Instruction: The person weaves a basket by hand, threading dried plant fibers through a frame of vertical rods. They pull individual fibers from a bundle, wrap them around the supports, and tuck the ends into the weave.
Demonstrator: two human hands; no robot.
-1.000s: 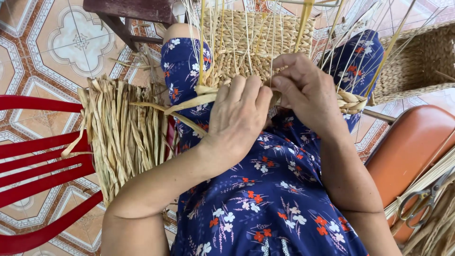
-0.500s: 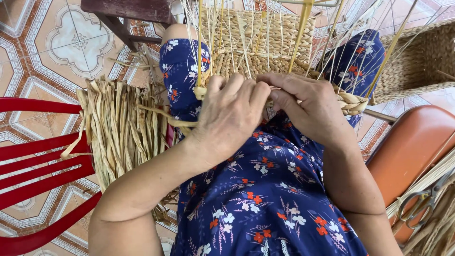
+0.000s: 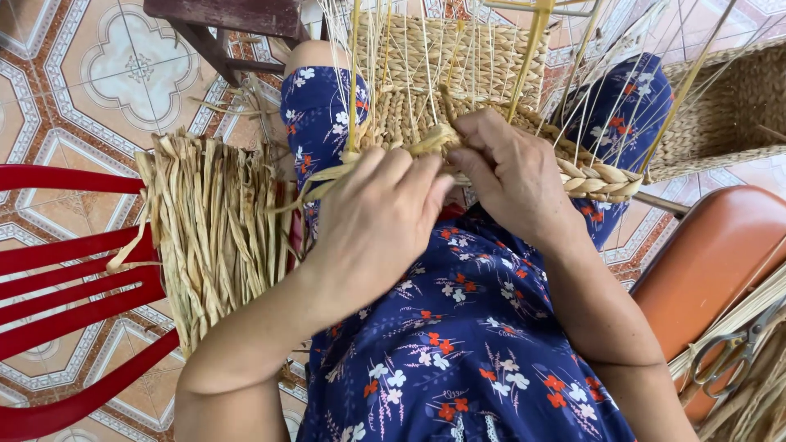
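Two bare hands work close together on a half-woven basket (image 3: 458, 90) resting on the person's lap, blue floral dress below. Left hand (image 3: 372, 217) is curled, fingers closed round a flat pale straw strand (image 3: 327, 176) at the braided rim; right hand (image 3: 508, 176) pinches that rim w/ fingertips tucked under, so exactly what it grips can't be told. Judging by this, the weave goes best w/ the strand kept taut & flat, pressed snug vs. the row below. Beside the left knee, a straw bundle (image 3: 209, 237) lies on a red chair (image 3: 65, 278). Scissors (image 3: 733, 352) sit at right; farther off, a finished basket (image 3: 725, 115).
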